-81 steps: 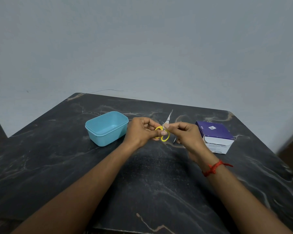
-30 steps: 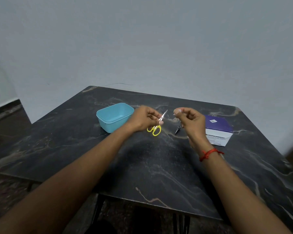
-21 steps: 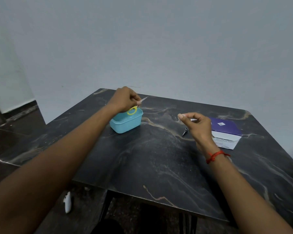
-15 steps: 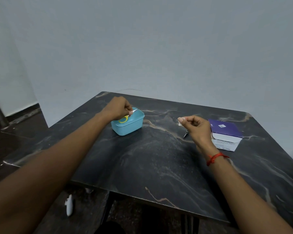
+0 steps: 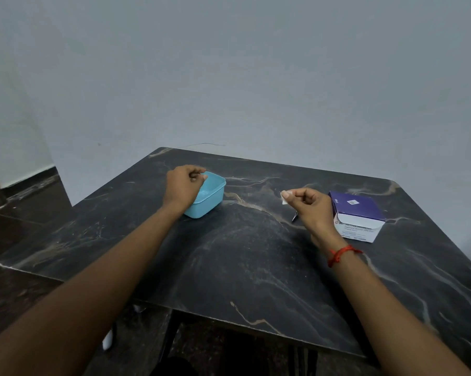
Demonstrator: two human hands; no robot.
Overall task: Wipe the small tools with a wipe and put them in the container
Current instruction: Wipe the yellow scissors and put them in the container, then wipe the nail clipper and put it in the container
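Gone from the left hand (image 5: 184, 185), the scissors are no longer visible; it curls loosely over the blue container (image 5: 211, 195). Right hand (image 5: 308, 206) pinches the wipe (image 5: 285, 197), another small tool (image 5: 294, 217) lying unwiped beneath it.

My left hand (image 5: 184, 187) hangs curled over the near-left rim of the blue container (image 5: 211, 195). My right hand (image 5: 308, 206) pinches a small white wipe (image 5: 285, 197), beside the purple box (image 5: 357, 214) on the dark marble table (image 5: 242, 267).
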